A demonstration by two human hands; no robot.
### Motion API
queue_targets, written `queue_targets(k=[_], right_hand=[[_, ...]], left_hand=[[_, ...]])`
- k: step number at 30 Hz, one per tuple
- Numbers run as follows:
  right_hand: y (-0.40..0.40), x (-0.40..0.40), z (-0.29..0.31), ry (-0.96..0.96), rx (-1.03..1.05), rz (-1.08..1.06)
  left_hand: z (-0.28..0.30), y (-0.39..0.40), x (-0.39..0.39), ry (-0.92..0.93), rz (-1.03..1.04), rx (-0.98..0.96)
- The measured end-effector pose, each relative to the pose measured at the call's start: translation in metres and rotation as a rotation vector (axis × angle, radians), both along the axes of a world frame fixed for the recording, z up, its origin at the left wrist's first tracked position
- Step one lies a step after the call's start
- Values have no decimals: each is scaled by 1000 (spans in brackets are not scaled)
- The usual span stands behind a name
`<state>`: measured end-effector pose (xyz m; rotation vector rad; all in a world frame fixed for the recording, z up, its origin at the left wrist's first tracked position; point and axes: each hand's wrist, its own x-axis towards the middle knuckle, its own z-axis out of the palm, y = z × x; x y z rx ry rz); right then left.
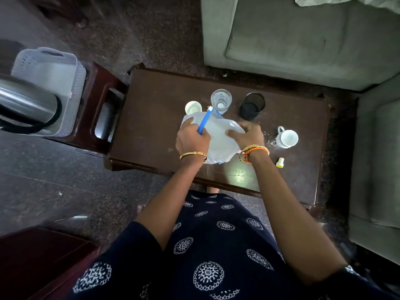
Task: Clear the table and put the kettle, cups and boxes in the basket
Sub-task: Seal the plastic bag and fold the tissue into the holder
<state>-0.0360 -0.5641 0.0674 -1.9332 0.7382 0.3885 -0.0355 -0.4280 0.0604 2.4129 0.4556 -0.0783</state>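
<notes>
— Which step are we on?
— Our left hand [191, 140] and right hand [249, 134] both grip the translucent plastic box with blue clips [216, 137] on the dark wooden table [151, 118].
— Next, we'd lift it toward the grey slatted plastic basket [54, 70], already holding the steel kettle [26, 102].

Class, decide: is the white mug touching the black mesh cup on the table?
Apart. The head view shows bare tabletop between the white mug and the black mesh cup.

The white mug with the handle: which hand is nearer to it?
Right. The right hand holds the plastic container just left of the white mug; the left hand grips its far side.
</notes>
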Motion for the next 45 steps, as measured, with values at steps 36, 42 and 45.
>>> queue_targets(k=[36,42,45], right_hand=[[83,59,-166,53,566,-810],[83,55,-141,14,733,-854],[84,46,-132,18,794,-812]], left_hand=[[-185,134,63,204,220,54],[-121,101,91,619,157,-1011],[-111,86,91,656,259,-1235]])
